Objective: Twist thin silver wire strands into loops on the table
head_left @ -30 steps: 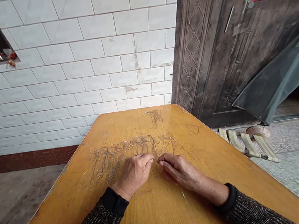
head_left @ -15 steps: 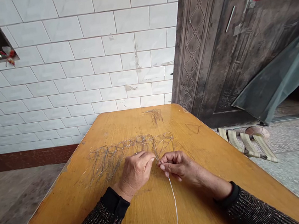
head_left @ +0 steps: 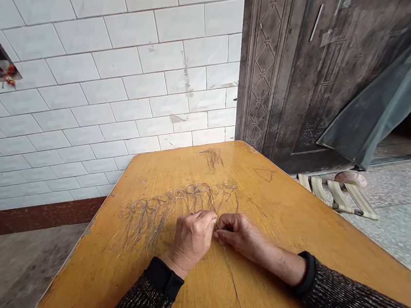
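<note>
My left hand and my right hand meet over the middle of the wooden table, both closed in a pinch with fingertips nearly touching. Between them they hold a thin wire, whose tail hangs or lies toward me and looks dark. The pinched part is mostly hidden by the fingers. Just beyond my hands, a row of looped wires with long loose tails spreads across the table, overlapping one another.
The table has a small bundle of wires near its far edge and one bent wire to the right. A white tiled wall stands behind. A dark door and a strapped seat are at the right.
Both hands have drawn together, my right hand moving slightly left and its fingers closing in. The wire tail has shifted left and went from bright to dark.
</note>
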The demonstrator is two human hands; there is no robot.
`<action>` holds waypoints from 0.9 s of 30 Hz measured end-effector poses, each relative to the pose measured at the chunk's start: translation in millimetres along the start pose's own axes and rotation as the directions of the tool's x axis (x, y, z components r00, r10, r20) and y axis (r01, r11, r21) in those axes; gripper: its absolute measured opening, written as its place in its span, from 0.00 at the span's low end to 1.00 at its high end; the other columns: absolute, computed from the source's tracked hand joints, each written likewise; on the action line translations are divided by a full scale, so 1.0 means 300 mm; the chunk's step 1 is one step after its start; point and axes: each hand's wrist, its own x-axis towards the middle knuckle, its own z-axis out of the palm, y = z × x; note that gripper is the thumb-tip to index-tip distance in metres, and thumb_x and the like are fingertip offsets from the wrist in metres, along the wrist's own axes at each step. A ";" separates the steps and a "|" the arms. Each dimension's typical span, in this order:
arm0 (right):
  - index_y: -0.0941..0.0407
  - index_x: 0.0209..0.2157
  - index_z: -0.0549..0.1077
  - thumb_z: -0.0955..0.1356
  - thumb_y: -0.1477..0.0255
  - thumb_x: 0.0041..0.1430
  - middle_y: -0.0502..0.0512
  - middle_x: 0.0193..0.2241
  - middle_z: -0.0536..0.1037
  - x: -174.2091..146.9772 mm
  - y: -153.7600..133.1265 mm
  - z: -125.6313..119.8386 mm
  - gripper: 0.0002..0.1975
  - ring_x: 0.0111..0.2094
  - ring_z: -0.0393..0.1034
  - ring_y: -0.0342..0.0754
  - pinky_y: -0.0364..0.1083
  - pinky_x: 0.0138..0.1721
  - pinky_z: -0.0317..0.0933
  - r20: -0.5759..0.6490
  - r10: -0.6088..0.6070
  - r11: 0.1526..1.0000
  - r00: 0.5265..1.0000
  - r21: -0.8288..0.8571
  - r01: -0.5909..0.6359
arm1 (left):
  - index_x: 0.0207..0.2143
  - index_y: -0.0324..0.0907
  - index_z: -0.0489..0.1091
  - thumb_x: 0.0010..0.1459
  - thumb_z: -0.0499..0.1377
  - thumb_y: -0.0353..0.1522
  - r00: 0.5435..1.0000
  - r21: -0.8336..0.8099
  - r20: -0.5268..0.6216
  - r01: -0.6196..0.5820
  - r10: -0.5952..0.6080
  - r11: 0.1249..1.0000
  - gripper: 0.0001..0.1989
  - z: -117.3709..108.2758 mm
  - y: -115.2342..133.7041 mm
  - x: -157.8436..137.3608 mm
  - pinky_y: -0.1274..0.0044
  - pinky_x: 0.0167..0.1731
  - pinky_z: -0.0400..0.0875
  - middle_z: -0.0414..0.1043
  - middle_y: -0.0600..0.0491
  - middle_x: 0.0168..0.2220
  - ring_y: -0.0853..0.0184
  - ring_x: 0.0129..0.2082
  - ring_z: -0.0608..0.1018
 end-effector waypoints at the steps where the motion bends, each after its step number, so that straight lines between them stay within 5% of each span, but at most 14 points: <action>1: 0.58 0.17 0.64 0.63 0.78 0.45 0.44 0.13 0.61 0.001 0.002 0.004 0.07 0.14 0.52 0.35 0.37 0.17 0.45 -0.002 0.010 1.000 1.000 -0.008 -0.010 | 0.26 0.40 0.66 0.58 0.48 0.26 1.000 -0.011 0.004 0.001 -0.001 1.000 0.10 0.003 0.002 0.000 0.79 0.23 0.60 0.69 0.54 0.22 0.70 0.23 0.72; 11: 0.58 0.19 0.64 0.64 0.75 0.47 0.45 0.15 0.65 0.010 0.003 -0.004 0.06 0.14 0.55 0.35 0.36 0.16 0.47 0.019 0.038 0.998 0.999 -0.055 -0.037 | 0.29 0.41 0.69 0.58 0.49 0.27 0.997 -0.141 -0.005 0.078 -0.079 0.987 0.10 -0.004 -0.012 0.008 0.79 0.26 0.63 0.72 0.54 0.26 0.70 0.26 0.73; 22: 0.58 0.21 0.64 0.64 0.64 0.52 0.46 0.17 0.68 0.020 -0.006 -0.045 0.13 0.11 0.56 0.34 0.36 0.14 0.47 0.078 0.019 0.965 0.997 0.259 -0.038 | 0.30 0.40 0.70 0.57 0.50 0.26 0.991 -0.351 0.025 0.131 -0.130 0.927 0.09 0.005 -0.006 0.022 0.79 0.28 0.66 0.71 0.54 0.27 0.71 0.27 0.72; 27: 0.58 0.20 0.65 0.64 0.62 0.51 0.45 0.15 0.65 0.026 -0.016 -0.061 0.15 0.11 0.54 0.34 0.37 0.14 0.47 -0.017 0.000 0.950 1.000 0.313 0.005 | 0.37 0.40 0.69 0.58 0.49 0.26 0.978 -0.311 -0.173 0.055 -0.113 0.949 0.10 -0.039 0.013 0.026 0.75 0.37 0.67 0.72 0.51 0.33 0.68 0.35 0.73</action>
